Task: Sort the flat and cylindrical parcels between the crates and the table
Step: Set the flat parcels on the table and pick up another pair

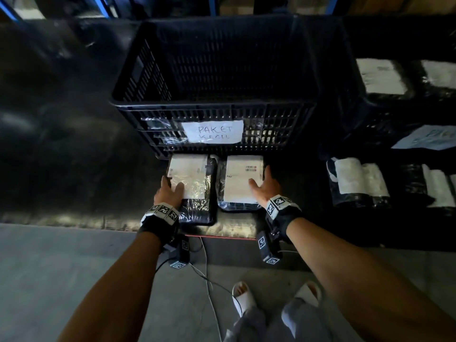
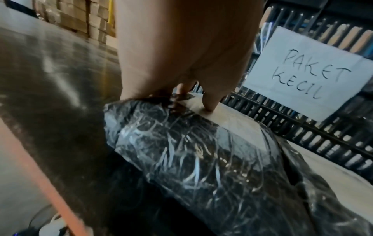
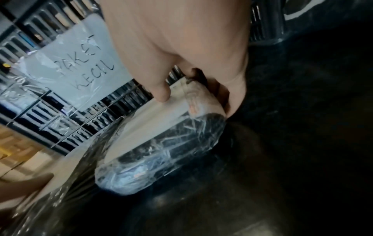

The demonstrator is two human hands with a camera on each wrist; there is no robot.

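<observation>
Two flat black parcels wrapped in clear film, each with a white label, lie side by side on the dark table in front of a black crate (image 1: 212,107). My left hand (image 1: 172,185) grips the left parcel (image 1: 197,176) at its left edge. Its thumb (image 2: 210,102) presses on the label and its fingers curl over the side of the left parcel (image 2: 201,151). My right hand (image 1: 261,180) grips the right parcel (image 1: 240,183) at its right edge. Here the thumb (image 3: 161,94) lies on top and the fingers curl under the right parcel (image 3: 161,143).
The crate carries a paper sign (image 1: 213,132) reading "PAKET KECIL". Rolled cylindrical parcels (image 1: 357,183) lie on the table to the right. Behind them a second crate (image 1: 357,114) holds labelled parcels (image 1: 381,76). The table's front edge (image 1: 74,222) runs just behind my wrists.
</observation>
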